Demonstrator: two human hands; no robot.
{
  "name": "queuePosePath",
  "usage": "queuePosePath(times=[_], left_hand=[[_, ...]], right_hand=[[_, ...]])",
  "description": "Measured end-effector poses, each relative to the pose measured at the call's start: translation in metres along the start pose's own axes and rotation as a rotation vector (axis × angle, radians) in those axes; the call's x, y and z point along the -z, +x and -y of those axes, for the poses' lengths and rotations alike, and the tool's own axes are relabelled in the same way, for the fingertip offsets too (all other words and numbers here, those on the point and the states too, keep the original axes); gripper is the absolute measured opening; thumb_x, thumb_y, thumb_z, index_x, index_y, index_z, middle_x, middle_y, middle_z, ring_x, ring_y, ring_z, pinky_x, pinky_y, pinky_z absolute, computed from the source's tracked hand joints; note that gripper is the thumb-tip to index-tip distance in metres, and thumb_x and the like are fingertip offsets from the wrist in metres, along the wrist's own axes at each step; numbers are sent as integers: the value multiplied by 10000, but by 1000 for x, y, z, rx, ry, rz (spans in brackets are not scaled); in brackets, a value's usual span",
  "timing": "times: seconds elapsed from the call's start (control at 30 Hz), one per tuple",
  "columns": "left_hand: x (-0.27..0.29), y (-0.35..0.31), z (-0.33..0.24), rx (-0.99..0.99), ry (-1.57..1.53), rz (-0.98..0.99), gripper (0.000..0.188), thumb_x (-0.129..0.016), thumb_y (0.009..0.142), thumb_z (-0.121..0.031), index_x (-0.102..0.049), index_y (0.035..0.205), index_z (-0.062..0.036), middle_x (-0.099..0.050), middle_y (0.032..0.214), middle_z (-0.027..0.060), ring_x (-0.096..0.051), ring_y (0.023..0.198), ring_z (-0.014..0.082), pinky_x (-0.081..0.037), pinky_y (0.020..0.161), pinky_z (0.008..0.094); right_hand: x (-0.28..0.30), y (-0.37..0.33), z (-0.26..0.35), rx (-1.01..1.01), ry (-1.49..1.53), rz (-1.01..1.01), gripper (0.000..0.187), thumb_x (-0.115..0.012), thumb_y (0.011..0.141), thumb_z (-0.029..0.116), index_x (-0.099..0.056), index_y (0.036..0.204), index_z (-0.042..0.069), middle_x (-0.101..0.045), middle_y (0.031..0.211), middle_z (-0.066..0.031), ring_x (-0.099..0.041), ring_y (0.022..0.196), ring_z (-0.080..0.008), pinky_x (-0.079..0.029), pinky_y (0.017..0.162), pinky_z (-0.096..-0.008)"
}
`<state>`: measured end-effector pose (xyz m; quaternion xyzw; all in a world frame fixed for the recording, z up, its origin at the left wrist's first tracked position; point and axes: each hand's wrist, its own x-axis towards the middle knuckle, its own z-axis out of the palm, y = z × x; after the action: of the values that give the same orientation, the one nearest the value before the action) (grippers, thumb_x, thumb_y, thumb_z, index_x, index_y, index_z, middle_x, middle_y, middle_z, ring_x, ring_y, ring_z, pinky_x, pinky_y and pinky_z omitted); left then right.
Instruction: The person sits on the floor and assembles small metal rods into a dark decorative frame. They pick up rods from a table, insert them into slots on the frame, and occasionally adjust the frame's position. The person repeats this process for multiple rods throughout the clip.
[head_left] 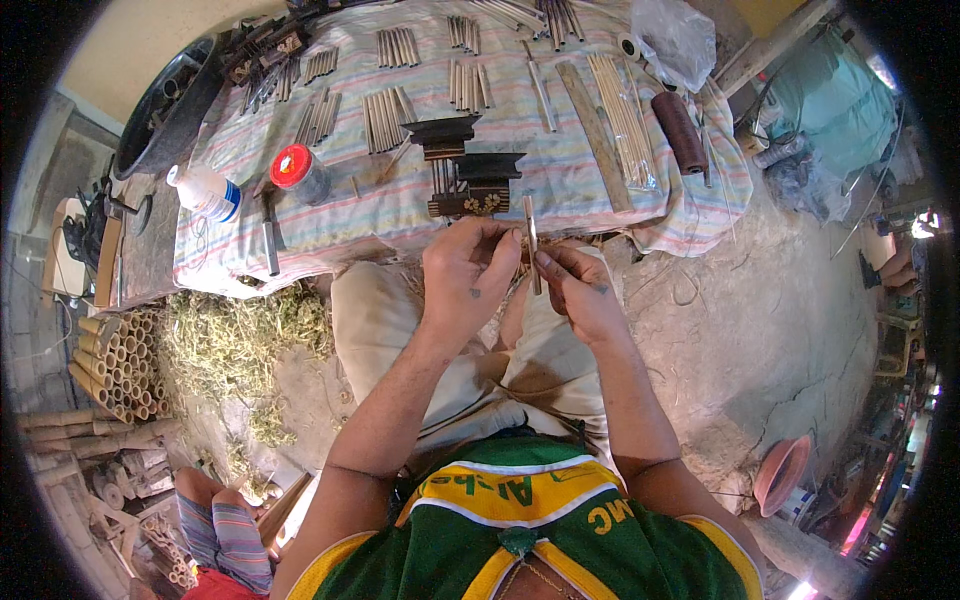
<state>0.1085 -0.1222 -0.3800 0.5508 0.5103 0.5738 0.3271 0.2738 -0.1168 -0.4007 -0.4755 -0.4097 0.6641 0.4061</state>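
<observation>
A slim pale tube (530, 215) stands nearly upright in front of me at the table's near edge. My right hand (585, 295) pinches its lower part between thumb and fingers. Just left of the tube is my left hand (470, 265), its fingertips closed together close beside it; what they hold, if anything, is too small to make out. Beyond my hands, two dark carved wooden pieces (490, 168) with flared tops rest on the cloth, several thin tubes showing between them. Gold flower shapes decorate the nearer one.
Bundles of short tubes (385, 120) lie across the striped cloth (370, 225). On the left are a white bottle (205, 195), a red-lidded jar (292, 168) and a knife (269, 235). A brown thread spool (679, 133), bagged sticks (622, 120) and a flat strip (592, 135) lie right.
</observation>
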Motion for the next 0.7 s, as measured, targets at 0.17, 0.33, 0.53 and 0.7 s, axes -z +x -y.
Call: queuePosePath(times=[0.17,0.33,0.53,0.7], left_hand=[[1,3,-7,10,28,6,142,-668,877,-103,-639,855,34,-613,677,14,-512,587,39,-414,506,210],[5,3,-13,-82,141,5,142,-684,854,-107,-646,841,29,-602,661,31,-519,575,55,-427,508,225],[4,2,-14,-104,108,6,136,-685,848,-99,-648,828,30,-601,660,35,-535,577,63,-434,508,230],[3,2,-14,-106,114,2,142,-683,851,-101,-646,823,34,-604,669,44,-539,577,68,-438,508,234]], right_hand=[[1,-1,1,-3,-22,37,294,-664,913,253,-666,1094,21,-570,707,61,-377,530,-15,-275,449,-195],[2,-1,3,-44,-24,6,287,-661,915,248,-669,1097,27,-567,695,62,-362,516,-13,-260,442,-189],[1,-1,2,-40,-16,21,279,-657,917,247,-671,1093,31,-568,699,61,-340,510,-12,-250,442,-191],[1,-2,2,-76,-4,19,274,-653,920,240,-670,1083,20,-592,745,49,-372,551,-15,-284,475,-186]])
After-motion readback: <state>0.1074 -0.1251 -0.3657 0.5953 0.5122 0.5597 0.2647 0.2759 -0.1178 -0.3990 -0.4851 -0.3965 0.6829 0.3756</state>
